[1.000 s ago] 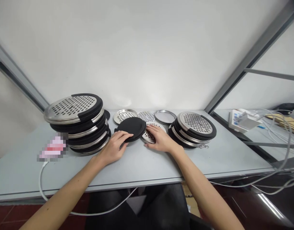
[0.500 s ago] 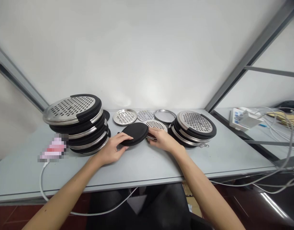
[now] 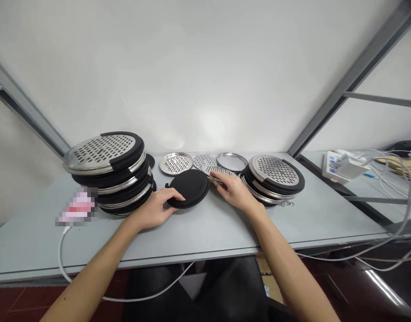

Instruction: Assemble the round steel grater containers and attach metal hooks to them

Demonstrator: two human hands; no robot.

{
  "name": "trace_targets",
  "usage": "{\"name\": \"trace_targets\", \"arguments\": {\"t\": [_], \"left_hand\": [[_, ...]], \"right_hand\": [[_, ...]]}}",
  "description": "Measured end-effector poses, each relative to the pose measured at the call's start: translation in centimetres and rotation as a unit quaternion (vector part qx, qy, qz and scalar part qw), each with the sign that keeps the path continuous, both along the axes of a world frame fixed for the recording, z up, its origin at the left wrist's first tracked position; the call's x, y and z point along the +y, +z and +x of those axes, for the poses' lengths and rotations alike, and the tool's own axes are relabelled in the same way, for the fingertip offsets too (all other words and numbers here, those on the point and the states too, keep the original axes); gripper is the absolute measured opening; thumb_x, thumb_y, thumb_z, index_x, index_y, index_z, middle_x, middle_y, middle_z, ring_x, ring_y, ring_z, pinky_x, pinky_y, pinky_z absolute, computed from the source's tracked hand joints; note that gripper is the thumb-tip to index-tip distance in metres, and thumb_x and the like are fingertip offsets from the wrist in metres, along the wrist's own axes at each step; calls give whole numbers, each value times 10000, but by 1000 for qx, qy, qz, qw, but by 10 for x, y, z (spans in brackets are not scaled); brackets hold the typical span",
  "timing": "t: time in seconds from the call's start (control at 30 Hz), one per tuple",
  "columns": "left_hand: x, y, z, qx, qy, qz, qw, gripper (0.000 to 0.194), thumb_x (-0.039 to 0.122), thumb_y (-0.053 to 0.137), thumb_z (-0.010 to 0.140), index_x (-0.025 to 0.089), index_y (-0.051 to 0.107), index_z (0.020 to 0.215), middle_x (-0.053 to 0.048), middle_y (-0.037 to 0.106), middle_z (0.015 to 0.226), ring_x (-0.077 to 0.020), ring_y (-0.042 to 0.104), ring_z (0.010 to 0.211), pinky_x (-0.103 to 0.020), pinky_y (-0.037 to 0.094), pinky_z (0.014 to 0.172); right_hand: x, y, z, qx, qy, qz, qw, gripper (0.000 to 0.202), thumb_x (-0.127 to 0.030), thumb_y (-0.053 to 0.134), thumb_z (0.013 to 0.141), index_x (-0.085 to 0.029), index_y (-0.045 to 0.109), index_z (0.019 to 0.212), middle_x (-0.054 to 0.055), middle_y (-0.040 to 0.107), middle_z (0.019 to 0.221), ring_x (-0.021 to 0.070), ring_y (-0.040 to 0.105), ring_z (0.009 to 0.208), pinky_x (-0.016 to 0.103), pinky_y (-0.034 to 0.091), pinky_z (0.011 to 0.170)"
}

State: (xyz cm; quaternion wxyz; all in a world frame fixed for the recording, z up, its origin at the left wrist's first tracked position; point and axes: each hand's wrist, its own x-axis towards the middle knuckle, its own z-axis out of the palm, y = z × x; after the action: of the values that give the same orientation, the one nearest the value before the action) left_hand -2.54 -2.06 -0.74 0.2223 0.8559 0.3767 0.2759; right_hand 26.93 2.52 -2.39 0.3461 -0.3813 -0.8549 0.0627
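Observation:
My left hand point(image 3: 160, 205) grips the left edge of a round black lid-like disc point(image 3: 189, 188), thumb on top, fingers mostly hidden beneath. The disc's smooth dark face is turned up. To its right, my right hand point(image 3: 235, 190) is closed on the front edge of a round metal grater plate point(image 3: 219, 170) full of small holes. That plate overlaps the plates behind it. Behind the hands lie a shiny grater disc with a raised rim point(image 3: 176, 164), a flat perforated disc point(image 3: 204, 161) and a plain round metal tray point(image 3: 232, 162).
Stacked round graters with black rims stand at left point(image 3: 106, 152) and right point(image 3: 275, 172). A blurred pink object point(image 3: 78, 205) with a white cable point(image 3: 61, 255) lies at front left. A power strip point(image 3: 336, 166) and tangled cables are at far right. Grey frame posts flank the table point(image 3: 205, 235).
My right hand has shifted slightly right and back with the grater plate, away from the black disc. The black disc has tilted a little, showing more of its face.

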Motion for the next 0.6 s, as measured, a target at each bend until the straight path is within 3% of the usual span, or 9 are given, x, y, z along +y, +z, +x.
{"name": "trace_targets", "arguments": {"t": [0.2,0.43,0.6], "left_hand": [[0,-1,-2,28,0,-15,1000,274,58,574,784,218,625,1001,-15,670,1031,-179,619,975,-325,482,894],[0,-3,2,64,-52,-16,996,391,-9,541,743,225,636,1041,-17,663,1032,-187,572,1030,-324,455,918],[-1,-2,8,69,-43,-6,997,291,223,770,703,206,638,962,-17,654,943,-214,564,972,-330,473,842]], "right_hand": [[0,-1,-1,35,-27,25,999,390,-195,477,927,-202,564,1307,99,671,1232,231,660,1100,374,542,942],[-4,1,-6,80,-27,24,996,381,-163,496,901,-217,597,1264,81,692,1194,213,676,1067,357,553,920],[-13,-4,-22,45,46,6,998,444,-102,534,833,-218,605,1256,72,701,1170,195,677,1052,333,556,912]]}}
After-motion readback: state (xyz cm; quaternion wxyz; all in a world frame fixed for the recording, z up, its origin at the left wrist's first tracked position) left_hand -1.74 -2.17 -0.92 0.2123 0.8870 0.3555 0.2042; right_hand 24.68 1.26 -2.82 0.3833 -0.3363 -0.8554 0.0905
